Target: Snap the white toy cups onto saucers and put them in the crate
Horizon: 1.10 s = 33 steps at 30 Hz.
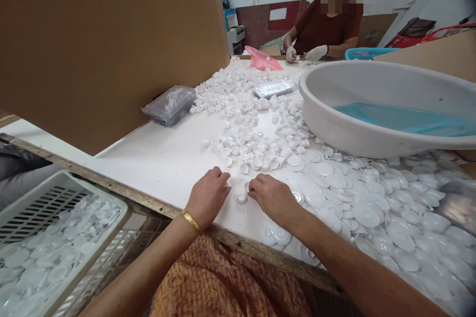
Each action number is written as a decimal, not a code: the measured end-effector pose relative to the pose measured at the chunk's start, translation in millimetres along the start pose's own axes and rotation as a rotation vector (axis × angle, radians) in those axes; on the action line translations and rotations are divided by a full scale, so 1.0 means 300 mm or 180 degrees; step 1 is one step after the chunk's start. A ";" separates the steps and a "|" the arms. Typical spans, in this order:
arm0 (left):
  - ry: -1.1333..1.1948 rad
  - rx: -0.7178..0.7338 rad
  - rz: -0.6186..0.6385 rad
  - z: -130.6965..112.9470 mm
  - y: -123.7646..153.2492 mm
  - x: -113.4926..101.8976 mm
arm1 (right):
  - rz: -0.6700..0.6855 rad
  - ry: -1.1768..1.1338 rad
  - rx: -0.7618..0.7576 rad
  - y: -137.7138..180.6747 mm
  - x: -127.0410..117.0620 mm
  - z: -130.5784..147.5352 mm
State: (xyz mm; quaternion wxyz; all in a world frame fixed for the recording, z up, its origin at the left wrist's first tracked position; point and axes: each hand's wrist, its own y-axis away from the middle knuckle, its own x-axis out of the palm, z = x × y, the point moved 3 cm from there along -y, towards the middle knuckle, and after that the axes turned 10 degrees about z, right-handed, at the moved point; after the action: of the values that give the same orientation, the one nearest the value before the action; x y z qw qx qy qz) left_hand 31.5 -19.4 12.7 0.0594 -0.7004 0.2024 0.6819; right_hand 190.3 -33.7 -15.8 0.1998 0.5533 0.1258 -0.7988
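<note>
Over the near edge of the white table, my left hand (pixel 208 194), with a gold bracelet at its wrist, is loosely curled. Its thumb and forefinger are a little apart, and I see nothing between them. Opposite it, my right hand (pixel 273 197) pinches a small white plastic toy cup, mostly hidden by the fingertips. Between the hands a small white round piece (pixel 241 199) lies on the table. Just beyond spreads a heap of tiny white cups (pixel 256 151). Flat white toy saucers (pixel 327 178) lie in a pile beside and under my right forearm.
A large whitish basin (pixel 344 133) with blue film inside stands at right. Wrapped packs (pixel 171 104) and a pink scoop (pixel 263 59) sit farther back. A tall cardboard sheet (pixel 111 49) rises at left, above a crate (pixel 122 213) of white pieces. Across the table a gloved co-worker (pixel 327 29) handles something.
</note>
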 end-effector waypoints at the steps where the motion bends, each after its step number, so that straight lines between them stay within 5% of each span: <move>1: -0.0004 0.0067 -0.0096 -0.007 -0.016 -0.008 | -0.0014 -0.0042 0.0130 0.000 -0.004 -0.006; 5: -0.0159 0.0492 -0.0229 -0.049 -0.108 -0.005 | 0.0149 -0.0879 0.0600 0.007 -0.020 -0.035; 8: -0.0165 0.0527 -0.0153 -0.063 -0.157 0.002 | 0.0581 -0.1501 0.0492 0.011 -0.022 -0.030; 13: 0.0620 0.0247 0.0500 -0.037 -0.167 -0.015 | 0.0726 -0.0521 0.0685 0.005 -0.021 -0.018; 17: 0.0442 0.0033 0.0934 -0.027 -0.194 -0.005 | 0.0718 -0.0257 0.0728 0.002 -0.011 -0.018; 23: 0.0248 -0.0535 0.0532 -0.002 -0.201 -0.017 | 0.0098 -0.0531 0.0466 0.016 -0.036 -0.027; 28: 0.0111 -0.0298 -0.0247 0.053 -0.169 -0.041 | -0.0878 0.0109 0.0319 -0.013 -0.052 -0.041; 33: 0.0186 -0.0134 -0.0262 0.083 -0.200 -0.006 | -0.0860 0.0545 0.0110 -0.050 -0.036 -0.054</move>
State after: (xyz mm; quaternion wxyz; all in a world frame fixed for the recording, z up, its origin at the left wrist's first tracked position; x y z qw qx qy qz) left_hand 30.1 44.6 1.4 0.0667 -0.7289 0.1606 0.6622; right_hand 200.3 -11.7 -11.8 0.0696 0.6008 0.2018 -0.7704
